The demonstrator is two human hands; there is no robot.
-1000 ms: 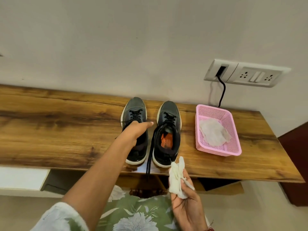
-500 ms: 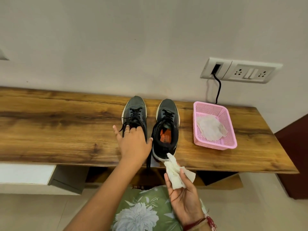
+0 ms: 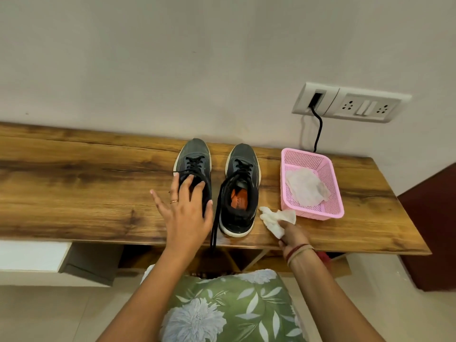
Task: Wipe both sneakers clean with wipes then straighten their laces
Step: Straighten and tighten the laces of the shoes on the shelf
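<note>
Two dark sneakers with black laces stand side by side on the wooden shelf (image 3: 74, 188), toes to the wall. My left hand (image 3: 183, 213) lies spread over the heel and tongue of the left sneaker (image 3: 193, 156), fingers fairly straight. The right sneaker (image 3: 240, 178) shows an orange insole, and one of its laces (image 3: 214, 230) hangs over the shelf's front edge. My right hand (image 3: 292, 234) grips a crumpled white wipe (image 3: 275, 218) and holds it on the shelf just right of the right sneaker's heel.
A pink plastic basket (image 3: 333, 193) with a used white wipe (image 3: 306, 188) in it sits right of the sneakers. A wall socket panel (image 3: 350, 103) with a black cable is above it. The shelf ends at the right, near a dark cabinet (image 3: 434, 230).
My right hand carried the wipe up from below the shelf edge to the shelf beside the right sneaker. My left hand stayed on the left sneaker and spread its fingers.
</note>
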